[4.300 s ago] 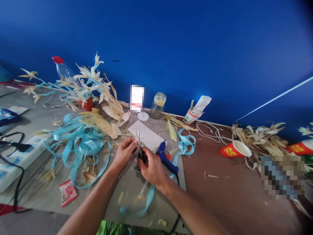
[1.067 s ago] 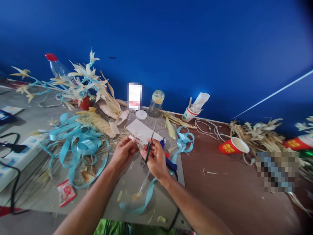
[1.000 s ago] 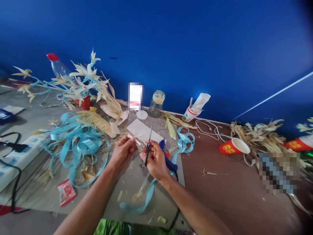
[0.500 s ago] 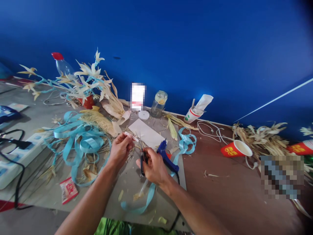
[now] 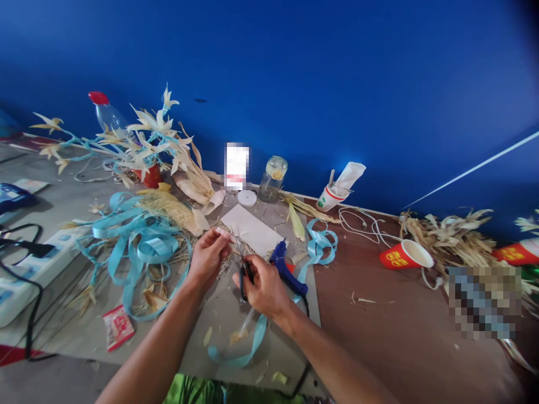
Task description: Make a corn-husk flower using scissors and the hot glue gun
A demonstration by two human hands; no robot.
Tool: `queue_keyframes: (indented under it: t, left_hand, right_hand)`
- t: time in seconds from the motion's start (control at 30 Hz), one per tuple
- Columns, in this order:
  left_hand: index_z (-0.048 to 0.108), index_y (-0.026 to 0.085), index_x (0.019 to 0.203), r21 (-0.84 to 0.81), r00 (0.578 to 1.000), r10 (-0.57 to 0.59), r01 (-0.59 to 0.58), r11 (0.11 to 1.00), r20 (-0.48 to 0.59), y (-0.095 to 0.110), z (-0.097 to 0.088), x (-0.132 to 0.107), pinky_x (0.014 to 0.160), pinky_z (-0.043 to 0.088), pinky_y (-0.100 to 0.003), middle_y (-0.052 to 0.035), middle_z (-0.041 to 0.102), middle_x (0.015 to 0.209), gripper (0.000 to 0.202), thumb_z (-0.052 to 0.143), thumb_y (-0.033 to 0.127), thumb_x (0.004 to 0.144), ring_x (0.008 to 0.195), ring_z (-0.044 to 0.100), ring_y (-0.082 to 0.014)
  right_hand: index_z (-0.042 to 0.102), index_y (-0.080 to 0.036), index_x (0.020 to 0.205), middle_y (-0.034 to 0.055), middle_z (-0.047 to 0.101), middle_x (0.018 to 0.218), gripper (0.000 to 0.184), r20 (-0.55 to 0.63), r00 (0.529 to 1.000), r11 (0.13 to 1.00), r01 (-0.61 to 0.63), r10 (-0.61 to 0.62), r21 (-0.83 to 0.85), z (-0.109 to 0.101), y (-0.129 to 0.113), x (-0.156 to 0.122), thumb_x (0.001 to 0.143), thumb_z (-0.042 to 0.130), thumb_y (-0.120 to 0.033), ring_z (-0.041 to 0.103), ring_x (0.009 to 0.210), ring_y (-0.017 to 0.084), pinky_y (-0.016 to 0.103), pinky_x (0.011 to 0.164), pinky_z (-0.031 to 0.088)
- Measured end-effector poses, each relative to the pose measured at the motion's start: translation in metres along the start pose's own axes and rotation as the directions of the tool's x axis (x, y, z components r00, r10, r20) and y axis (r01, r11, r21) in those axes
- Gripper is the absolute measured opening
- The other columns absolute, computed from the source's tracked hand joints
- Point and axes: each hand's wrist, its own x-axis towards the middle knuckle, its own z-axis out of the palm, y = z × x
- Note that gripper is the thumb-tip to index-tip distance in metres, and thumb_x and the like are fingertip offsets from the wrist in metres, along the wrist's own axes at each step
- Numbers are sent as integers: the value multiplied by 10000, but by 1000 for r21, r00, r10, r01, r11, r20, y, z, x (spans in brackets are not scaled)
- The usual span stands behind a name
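My left hand pinches a small pale strip, which looks like a bit of corn husk, between thumb and fingers. Black-handled scissors are in my right hand, their blades pointing up and left beside the strip. Whether the blades touch it I cannot tell. Just right of my right hand lies a blue hot glue gun. A white sheet lies flat beyond both hands. Light-blue ribbon is heaped left of my left hand, over dry husks.
Husk flowers on blue-wrapped stems stand at the back left by a plastic bottle. A glass jar and a white cup stand near the blue wall. At right lies a red paper cup. A power strip sits at left.
The scissors have shifted slightly left and their blades sit closer to the pale strip. My left hand stays nearly in place.
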Motion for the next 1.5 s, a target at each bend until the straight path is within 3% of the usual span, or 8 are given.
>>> queue_keyframes:
  t: [0.63,1.17,1.5]
  left_hand:
    - [535,146,678,68,1000,21,-20,997,-7,2,-3,2,434,278,-184,38,526,600,153,662,227,703,419,363,-14]
    - [563,150,676,71,999,33,-32,997,-16,3,-9,4,466,277,-180,46,470,576,174,669,285,706,470,365,-33]
    - [559,153,629,181,994,99,-91,979,-35,0,-12,7,473,289,-194,34,486,567,228,641,342,724,482,366,-55]
  right_hand:
    - [562,-147,951,1,617,653,229,18,1000,1000,-7,7,3,-1,-2,0,730,534,-200,549,556,111,193,526,405]
    - [578,-145,966,22,655,706,248,28,999,999,-35,34,31,0,1,-1,753,568,-273,587,615,128,212,590,443]
    - [591,-155,967,36,673,742,250,61,998,1000,-22,22,-3,0,2,-1,746,594,-271,600,663,146,227,605,454]
